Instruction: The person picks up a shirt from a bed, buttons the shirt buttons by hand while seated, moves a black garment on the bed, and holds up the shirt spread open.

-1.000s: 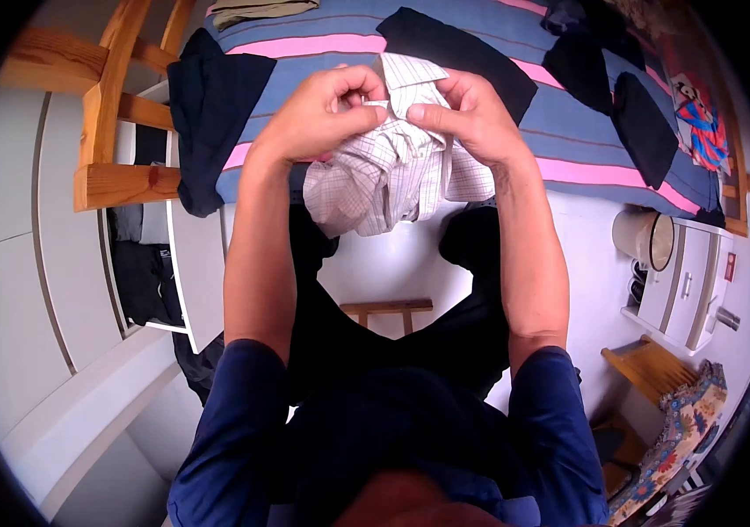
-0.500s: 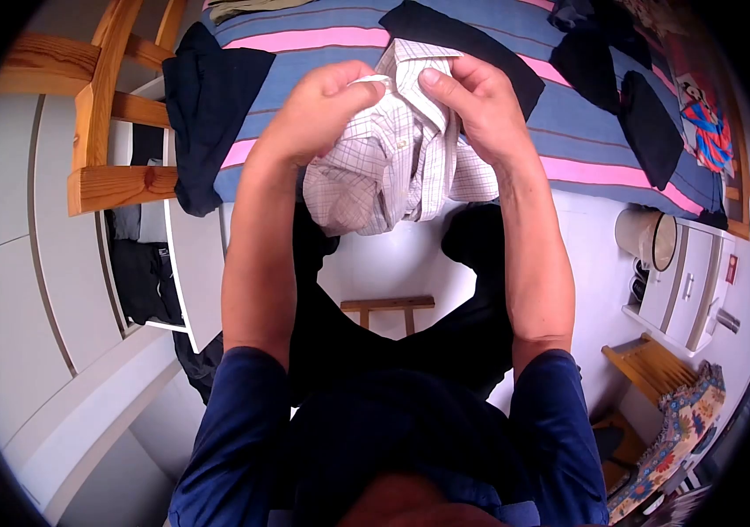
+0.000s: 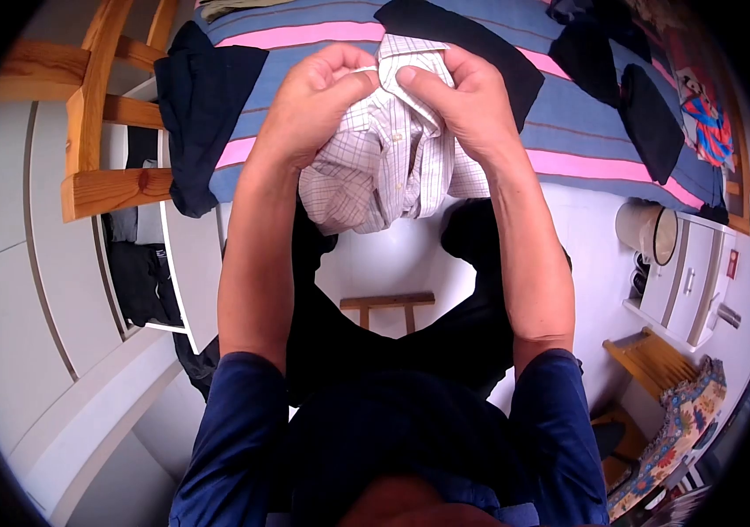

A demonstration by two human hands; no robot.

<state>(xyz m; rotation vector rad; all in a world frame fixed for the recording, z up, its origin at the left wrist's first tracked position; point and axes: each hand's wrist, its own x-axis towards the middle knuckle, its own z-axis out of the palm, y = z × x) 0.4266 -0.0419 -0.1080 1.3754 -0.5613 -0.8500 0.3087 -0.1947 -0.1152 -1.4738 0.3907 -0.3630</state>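
bed (image 3: 568, 132) striped blue-pink | dark clothes (image 3: 203, 105) strewn | white drawers (image 3: 687, 281) right

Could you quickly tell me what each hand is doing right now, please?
Left hand: closed, pinching the checked shirt.
Right hand: closed, gripping the same shirt's collar.

The shirt (image 3: 392, 162) is bunched, so its sleeves and lower front are folded out of sight, and its collar edge is covered by the left hand (image 3: 318, 97) and right hand (image 3: 467, 97). The fingertips of both hands are tucked into the cloth. The bed (image 3: 568, 132) is cut off by the top edge, and dark clothes (image 3: 208, 110) cover its corner. The chair (image 3: 102, 132) runs out of the picture at upper left. The fisheye rim blackens all four corners. The print on the patterned cloth (image 3: 709, 119) is too small to read.
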